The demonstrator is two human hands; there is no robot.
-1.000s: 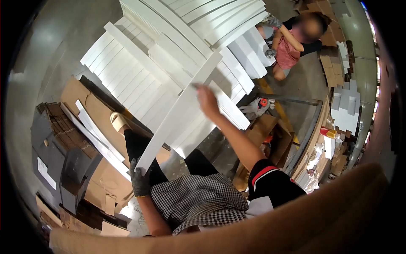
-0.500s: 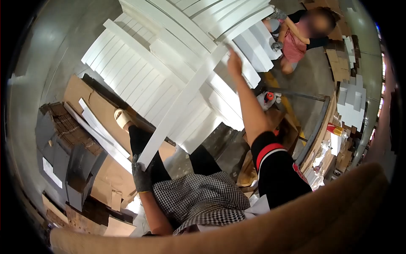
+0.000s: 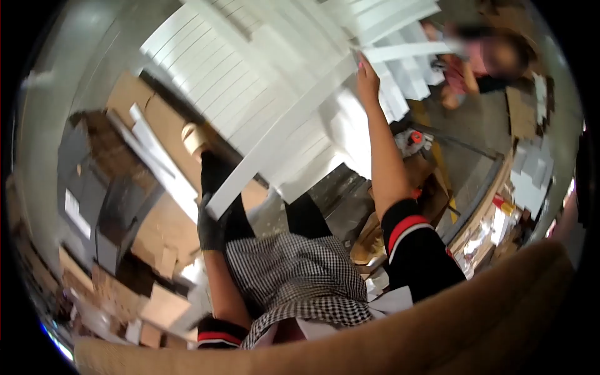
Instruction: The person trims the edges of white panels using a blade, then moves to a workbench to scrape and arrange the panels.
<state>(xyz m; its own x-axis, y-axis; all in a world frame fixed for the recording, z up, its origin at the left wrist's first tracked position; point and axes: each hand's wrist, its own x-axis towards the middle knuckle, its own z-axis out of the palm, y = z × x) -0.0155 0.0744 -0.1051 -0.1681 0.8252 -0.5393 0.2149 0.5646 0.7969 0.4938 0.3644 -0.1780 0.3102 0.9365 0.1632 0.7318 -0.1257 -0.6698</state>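
Observation:
A long white board (image 3: pixel 281 134) lies slantwise across my front, over the stacked white slatted panels (image 3: pixel 200 81). My left hand (image 3: pixel 211 226), in a dark grey glove, grips its near end beside my knee; its fingers are partly hidden. At the far end, my bare right hand (image 3: pixel 369 78) closes on the board's edge, with the thumb on top. More white pieces (image 3: pixel 397 94) sit just beyond that hand, blurred by motion.
A co-worker in a pink checked garment (image 3: pixel 459 78) crouches at the upper right, near a white strip (image 3: pixel 412 50). Cardboard (image 3: pixel 165 237) and narrow white strips (image 3: pixel 165 162) lie to the left. A metal rail (image 3: pixel 478 194) stands at the right.
The view has shifted, so the panels appear farther up and right. My right hand, blurred and pointing upward before, is now closed on the board's far end. My left hand stays at the near end.

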